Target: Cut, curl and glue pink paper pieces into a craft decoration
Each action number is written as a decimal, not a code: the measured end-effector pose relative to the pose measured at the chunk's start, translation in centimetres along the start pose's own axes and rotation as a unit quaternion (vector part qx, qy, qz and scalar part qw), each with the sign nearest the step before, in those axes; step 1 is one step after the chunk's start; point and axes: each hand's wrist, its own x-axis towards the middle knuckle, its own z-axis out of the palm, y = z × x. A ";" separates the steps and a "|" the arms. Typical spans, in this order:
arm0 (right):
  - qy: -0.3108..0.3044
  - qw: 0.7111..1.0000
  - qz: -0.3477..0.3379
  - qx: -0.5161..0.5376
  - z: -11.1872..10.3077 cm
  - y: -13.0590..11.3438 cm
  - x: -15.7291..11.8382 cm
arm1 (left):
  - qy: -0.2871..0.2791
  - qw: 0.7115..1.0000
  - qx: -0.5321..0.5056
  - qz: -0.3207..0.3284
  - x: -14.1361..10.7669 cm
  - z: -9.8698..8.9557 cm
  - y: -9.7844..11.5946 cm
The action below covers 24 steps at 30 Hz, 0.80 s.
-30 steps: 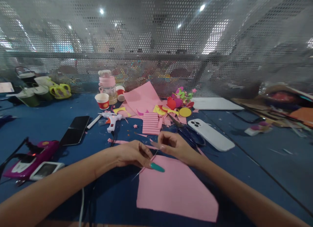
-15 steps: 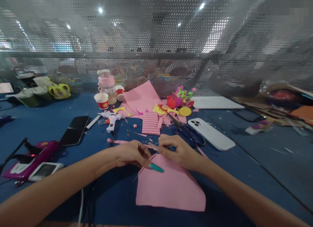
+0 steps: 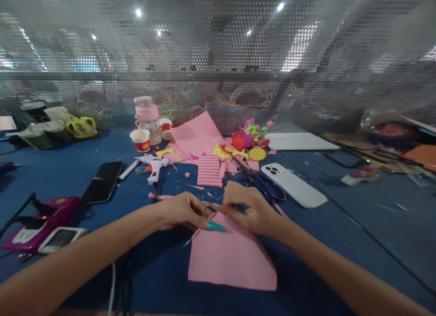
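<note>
Pink sheet (image 3: 231, 261): held between both hands, spreading from the fingers toward the body, with a curled right side; cannot tell whether the lower border touches the worktop (image 3: 153, 275).
Rolled edge (image 3: 200, 230): slanting from near left to far right, long axis running from below the left thumb up to the right fingertips.
Thin rod (image 3: 187, 243): poking out past the near-left end of the rolled edge, otherwise mostly hidden.
Left hand (image 3: 187, 212): pinching partway along the rolled edge, teal-nailed thumb on top; nearer to the protruding rod tip.
Right hand (image 3: 247, 208): pinching at the far end of the same edge, close beside the left fingertips; exact grip partly hidden.
Scissors (image 3: 265, 189): lying just beyond the right hand, beside a white phone (image 3: 294, 186).
Glue gun (image 3: 154, 167): resting beyond the left hand, well apart.
</note>
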 end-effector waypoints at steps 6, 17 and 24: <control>0.001 1.000 -0.008 -0.014 -0.1 0.2 0.0 | -0.022 0.999 0.017 -0.016 -0.2 -0.3 0.5; 0.020 1.000 -0.007 -0.007 0.2 0.1 -0.1 | -0.020 1.000 0.009 0.002 0.0 -0.1 0.2; -0.001 0.998 0.024 0.049 -0.2 0.0 -0.1 | -0.004 0.999 0.022 0.040 0.3 -0.1 -0.4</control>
